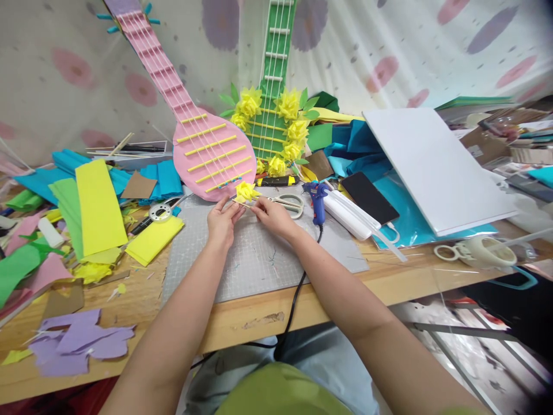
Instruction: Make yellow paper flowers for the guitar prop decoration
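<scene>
Both hands meet above the grey cutting mat (pixel 242 265), in front of the pink paper instrument (pixel 207 135). Between them is a small yellow paper flower (pixel 245 191) with a thin pale stick at its base. My left hand (pixel 223 222) pinches the flower's base from the left. From the right, the fingertips of my right hand (pixel 273 217) close on the stick end. Scissors (pixel 294 204) lie just beyond my right hand, partly covered by it. A blue glue gun (pixel 317 202) stands to their right, its black cord running down over the table edge.
A green instrument with yellow flowers (pixel 273 124) leans behind. Left lie yellow paper (pixel 100 207), a tape roll (pixel 161 212) and purple scraps (pixel 80 343). To the right are a phone (pixel 367 196), a white board (pixel 436 167) and a cup (pixel 492 252) near the edge.
</scene>
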`<state>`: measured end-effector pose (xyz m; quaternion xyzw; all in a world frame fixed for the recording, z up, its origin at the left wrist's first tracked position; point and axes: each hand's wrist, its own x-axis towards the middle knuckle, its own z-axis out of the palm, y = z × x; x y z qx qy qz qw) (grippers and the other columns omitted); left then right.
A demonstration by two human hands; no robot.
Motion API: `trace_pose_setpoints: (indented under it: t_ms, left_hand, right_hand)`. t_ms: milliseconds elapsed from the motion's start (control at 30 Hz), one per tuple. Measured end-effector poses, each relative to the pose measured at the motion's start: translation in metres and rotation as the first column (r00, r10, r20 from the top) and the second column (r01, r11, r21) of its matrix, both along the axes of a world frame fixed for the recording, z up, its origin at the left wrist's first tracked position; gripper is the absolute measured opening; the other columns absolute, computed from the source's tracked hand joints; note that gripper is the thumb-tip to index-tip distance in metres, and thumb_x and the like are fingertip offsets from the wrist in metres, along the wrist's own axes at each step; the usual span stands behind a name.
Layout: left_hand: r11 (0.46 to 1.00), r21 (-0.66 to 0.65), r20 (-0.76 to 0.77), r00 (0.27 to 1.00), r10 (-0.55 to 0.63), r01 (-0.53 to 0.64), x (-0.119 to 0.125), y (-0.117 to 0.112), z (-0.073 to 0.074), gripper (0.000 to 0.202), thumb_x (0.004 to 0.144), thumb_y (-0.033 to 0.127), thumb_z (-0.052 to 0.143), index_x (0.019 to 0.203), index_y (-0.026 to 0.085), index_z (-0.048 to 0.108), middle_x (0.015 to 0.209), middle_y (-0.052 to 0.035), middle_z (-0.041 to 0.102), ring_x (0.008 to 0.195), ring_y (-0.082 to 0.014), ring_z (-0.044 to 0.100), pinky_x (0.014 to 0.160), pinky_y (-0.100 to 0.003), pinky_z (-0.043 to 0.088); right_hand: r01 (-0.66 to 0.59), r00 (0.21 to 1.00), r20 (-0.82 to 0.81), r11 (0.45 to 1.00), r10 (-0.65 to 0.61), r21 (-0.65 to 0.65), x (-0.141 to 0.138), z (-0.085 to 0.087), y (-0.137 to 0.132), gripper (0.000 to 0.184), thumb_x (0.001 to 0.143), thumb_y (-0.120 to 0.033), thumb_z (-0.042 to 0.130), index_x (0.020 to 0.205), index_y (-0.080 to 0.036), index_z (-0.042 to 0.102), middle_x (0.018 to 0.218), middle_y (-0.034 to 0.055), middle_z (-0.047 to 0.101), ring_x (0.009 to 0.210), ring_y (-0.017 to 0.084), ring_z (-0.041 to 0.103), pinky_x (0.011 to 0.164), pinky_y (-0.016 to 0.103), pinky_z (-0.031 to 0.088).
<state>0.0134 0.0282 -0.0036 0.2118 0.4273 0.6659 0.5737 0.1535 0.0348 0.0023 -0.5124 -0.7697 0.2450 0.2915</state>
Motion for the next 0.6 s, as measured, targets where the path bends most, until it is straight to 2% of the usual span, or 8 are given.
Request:
trace_pose_setpoints:
  t_ms: [200, 300, 467, 600]
  left_hand:
    - [1.000, -0.006, 0.006, 1.000, 0.014, -0.014, 0.000, 0.000, -0.001, 0.033, 0.067, 0.002, 0.064, 0.096, 0.013, 0.053, 0.071, -0.0025, 0.066, 0.063, -0.0110, 0.065, 0.084, -0.033, 0.050]
    - [0.998, -0.021, 0.017, 0.998, 0.054, -0.054, 0.003, 0.000, 0.002, 0.033, 0.066, 0.001, 0.065, 0.090, 0.015, 0.047, 0.069, -0.0025, 0.066, 0.062, -0.0117, 0.065, 0.080, -0.033, 0.051]
    - [0.983, -0.043, 0.024, 0.984, 0.178, -0.177, 0.004, 0.001, 0.008, 0.040, 0.065, -0.002, 0.063, 0.083, 0.019, 0.034, 0.062, 0.0025, 0.062, 0.054, -0.0104, 0.062, 0.074, -0.031, 0.052]
    - [0.977, -0.043, 0.024, 0.978, 0.210, -0.208, 0.001, 0.002, 0.009, 0.041, 0.065, -0.002, 0.063, 0.081, 0.020, 0.033, 0.063, 0.0042, 0.061, 0.054, -0.0087, 0.062, 0.074, -0.029, 0.052]
  right_hand:
    - [-0.046, 0.998, -0.035, 0.996, 0.043, -0.079, 0.000, 0.002, 0.002, 0.023, 0.086, -0.029, 0.041, 0.069, -0.018, 0.050, 0.059, -0.0024, 0.057, 0.058, 0.010, 0.050, 0.061, 0.022, 0.033]
    - [-0.041, 0.999, -0.018, 0.994, 0.039, -0.103, -0.002, 0.003, 0.002, 0.026, 0.089, -0.030, 0.038, 0.070, -0.018, 0.051, 0.058, -0.0020, 0.059, 0.058, 0.011, 0.052, 0.063, 0.022, 0.034]
    - [0.030, 0.999, 0.021, 0.999, -0.030, -0.028, -0.007, 0.003, -0.004, 0.026, 0.090, -0.036, 0.038, 0.078, -0.019, 0.054, 0.065, 0.0005, 0.062, 0.063, 0.013, 0.056, 0.064, 0.024, 0.036]
    - [0.114, 0.991, -0.071, 0.993, -0.116, -0.034, -0.007, 0.001, -0.004, 0.025, 0.083, -0.044, 0.049, 0.085, -0.020, 0.052, 0.073, 0.0017, 0.064, 0.067, 0.015, 0.058, 0.065, 0.026, 0.039]
